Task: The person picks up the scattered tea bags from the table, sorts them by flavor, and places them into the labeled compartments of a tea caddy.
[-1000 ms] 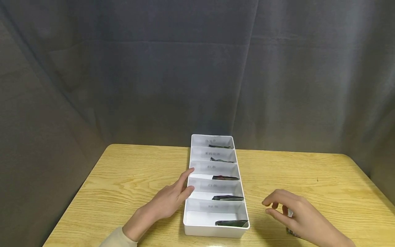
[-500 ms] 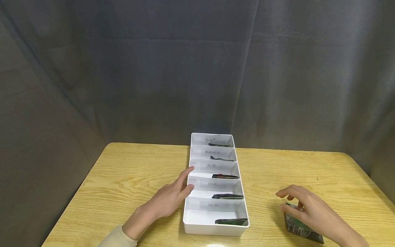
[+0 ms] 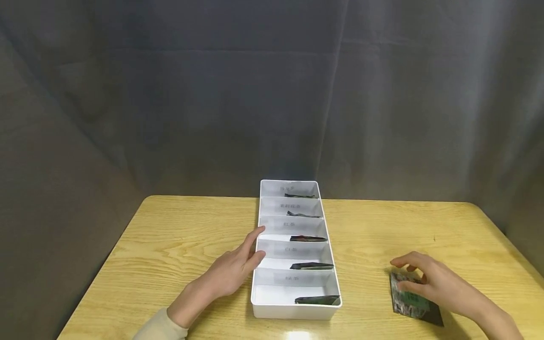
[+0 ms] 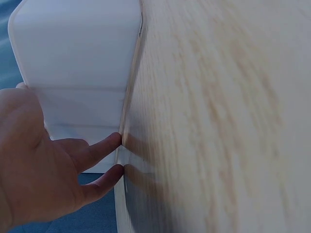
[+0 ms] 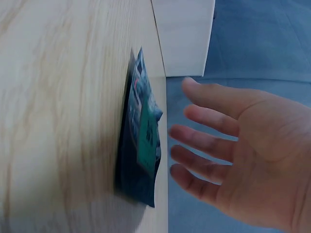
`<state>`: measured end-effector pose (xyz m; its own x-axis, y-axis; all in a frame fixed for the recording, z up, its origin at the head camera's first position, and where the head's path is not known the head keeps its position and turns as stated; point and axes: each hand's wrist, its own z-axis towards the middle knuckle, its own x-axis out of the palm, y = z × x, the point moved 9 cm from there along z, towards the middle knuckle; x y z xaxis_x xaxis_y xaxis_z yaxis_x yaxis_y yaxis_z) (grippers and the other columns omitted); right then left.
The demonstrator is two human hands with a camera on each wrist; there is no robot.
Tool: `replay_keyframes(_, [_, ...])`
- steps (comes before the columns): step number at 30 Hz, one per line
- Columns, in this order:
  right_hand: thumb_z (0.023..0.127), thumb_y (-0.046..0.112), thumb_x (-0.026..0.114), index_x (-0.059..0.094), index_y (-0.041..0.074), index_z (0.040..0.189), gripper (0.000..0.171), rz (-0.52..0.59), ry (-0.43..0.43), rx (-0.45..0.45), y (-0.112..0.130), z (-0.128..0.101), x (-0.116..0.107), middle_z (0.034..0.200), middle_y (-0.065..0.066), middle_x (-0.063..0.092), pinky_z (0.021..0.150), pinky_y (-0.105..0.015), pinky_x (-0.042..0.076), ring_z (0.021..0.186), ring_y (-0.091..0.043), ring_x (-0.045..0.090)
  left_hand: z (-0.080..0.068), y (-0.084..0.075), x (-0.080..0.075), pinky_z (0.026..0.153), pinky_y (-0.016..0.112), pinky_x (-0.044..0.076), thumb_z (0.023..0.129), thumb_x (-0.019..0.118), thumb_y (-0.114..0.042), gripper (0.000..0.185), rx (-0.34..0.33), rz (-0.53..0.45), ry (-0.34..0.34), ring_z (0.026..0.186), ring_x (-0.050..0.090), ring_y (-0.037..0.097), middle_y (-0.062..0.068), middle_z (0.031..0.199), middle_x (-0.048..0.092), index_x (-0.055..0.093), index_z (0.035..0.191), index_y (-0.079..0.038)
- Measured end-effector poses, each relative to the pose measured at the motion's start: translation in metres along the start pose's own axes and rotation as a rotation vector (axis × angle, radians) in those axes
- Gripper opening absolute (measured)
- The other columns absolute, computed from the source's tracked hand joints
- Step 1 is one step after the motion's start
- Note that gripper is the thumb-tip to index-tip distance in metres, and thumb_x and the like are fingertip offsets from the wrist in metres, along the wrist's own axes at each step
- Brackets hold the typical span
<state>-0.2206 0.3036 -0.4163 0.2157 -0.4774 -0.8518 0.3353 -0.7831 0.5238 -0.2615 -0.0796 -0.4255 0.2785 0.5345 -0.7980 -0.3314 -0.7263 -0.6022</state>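
Left hand [image 3: 231, 274] steadies the 5-compartment tray [image 3: 260, 264], fingers straight; right hand [image 3: 437, 285], released, hovers over the tea packet [image 3: 410, 302]. Next: pinch and lift it.

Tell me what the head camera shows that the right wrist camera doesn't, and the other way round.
Only the head view shows the left hand resting against the white tray's side wall, and the tray's five compartments, each with a dark packet. Only the right wrist view shows the gap between the right hand's fingers and the packet. Both show the right hand, that packet flat on the table, and the tray.
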Motion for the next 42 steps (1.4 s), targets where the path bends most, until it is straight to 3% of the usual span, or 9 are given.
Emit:
replay_keyframes(4, [0.088, 0.04, 0.073, 0.059, 0.009, 0.13, 0.055, -0.005, 0.077, 0.001, -0.008, 0.001, 0.006, 0.124, -0.01, 0.062, 0.073, -0.027, 0.052, 0.103, -0.025, 0.061, -0.001, 0.002, -0.001, 0.074, 0.043, 0.048, 0.106, 0.029, -0.056, 0.058, -0.006, -0.009, -0.001, 0.071, 0.059, 0.019, 0.021, 0.124, 0.067, 0.011, 0.158, -0.037])
replay_keyframes(8, [0.083, 0.047, 0.075, 0.06, 0.01, 0.13, 0.061, -0.065, 0.088, -0.001, -0.013, 0.0, 0.009, 0.123, -0.007, 0.063, 0.079, -0.027, 0.053, 0.105, -0.028, 0.062, -0.001, 0.002, -0.001, 0.078, 0.045, 0.049, 0.105, 0.029, -0.057, 0.058, -0.003, -0.003, -0.012, 0.075, 0.061, 0.018, 0.021, 0.126, 0.066, 0.012, 0.157, -0.038])
replay_keyframes(16, [0.08, 0.049, 0.077, 0.062, 0.014, 0.127, 0.06, -0.123, 0.072, -0.003, -0.019, -0.001, 0.015, 0.114, 0.002, 0.06, 0.074, -0.025, 0.05, 0.098, -0.017, 0.056, 0.001, 0.002, 0.001, 0.066, 0.037, 0.044, 0.105, 0.029, -0.058, 0.059, -0.004, -0.004, -0.006, 0.061, 0.053, 0.016, 0.018, 0.114, 0.07, 0.012, 0.157, -0.039])
replay_keyframes(22, [0.081, 0.036, 0.079, 0.062, 0.014, 0.127, 0.054, -0.1, 0.074, 0.006, -0.019, -0.001, 0.018, 0.102, 0.005, 0.056, 0.066, -0.023, 0.044, 0.086, -0.001, 0.046, 0.002, 0.003, 0.003, 0.056, 0.034, 0.04, 0.104, 0.028, -0.059, 0.059, -0.009, -0.011, 0.005, 0.052, 0.044, 0.015, 0.012, 0.093, 0.068, 0.01, 0.157, -0.041])
replay_keyframes(25, [0.082, 0.029, 0.079, 0.065, 0.018, 0.123, 0.044, -0.107, 0.062, 0.042, -0.019, -0.001, 0.015, 0.096, 0.007, 0.055, 0.063, -0.022, 0.041, 0.08, 0.002, 0.042, 0.002, 0.002, 0.002, 0.056, 0.034, 0.04, 0.104, 0.028, -0.059, 0.059, -0.004, -0.008, 0.001, 0.052, 0.045, 0.015, 0.012, 0.092, 0.068, 0.011, 0.157, -0.04])
replay_keyframes(29, [0.083, 0.023, 0.079, 0.068, 0.022, 0.111, 0.03, -0.16, 0.017, 0.063, -0.015, -0.001, 0.009, 0.09, 0.013, 0.056, 0.059, -0.021, 0.04, 0.073, 0.004, 0.042, 0.002, 0.002, 0.001, 0.061, 0.035, 0.043, 0.105, 0.028, -0.059, 0.059, 0.005, 0.001, -0.009, 0.058, 0.05, 0.016, 0.016, 0.101, 0.07, 0.011, 0.157, -0.039])
replay_keyframes(33, [0.083, 0.021, 0.079, 0.068, 0.028, 0.101, 0.023, -0.191, -0.055, 0.02, -0.005, 0.0, 0.001, 0.085, 0.019, 0.055, 0.057, -0.02, 0.04, 0.069, 0.006, 0.043, 0.002, 0.001, 0.001, 0.062, 0.035, 0.043, 0.105, 0.029, -0.057, 0.058, 0.005, 0.001, -0.011, 0.06, 0.052, 0.016, 0.016, 0.102, 0.07, 0.012, 0.157, -0.038])
replay_keyframes(37, [0.084, 0.016, 0.078, 0.067, 0.031, 0.094, 0.021, -0.147, -0.196, -0.087, 0.01, -0.003, -0.013, 0.082, 0.019, 0.058, 0.055, -0.019, 0.04, 0.067, 0.006, 0.046, 0.002, 0.001, 0.001, 0.061, 0.035, 0.042, 0.105, 0.03, -0.057, 0.058, 0.002, 0.0, -0.011, 0.061, 0.053, 0.017, 0.015, 0.104, 0.07, 0.013, 0.157, -0.037])
replay_keyframes(42, [0.079, 0.002, 0.079, 0.067, 0.03, 0.092, 0.034, -0.088, -0.385, -0.211, 0.034, -0.009, -0.032, 0.078, 0.019, 0.061, 0.054, -0.016, 0.039, 0.065, 0.004, 0.049, 0.002, 0.002, 0.001, 0.065, 0.037, 0.045, 0.105, 0.029, -0.058, 0.058, 0.005, 0.005, -0.014, 0.068, 0.056, 0.017, 0.017, 0.114, 0.07, 0.013, 0.157, -0.037])
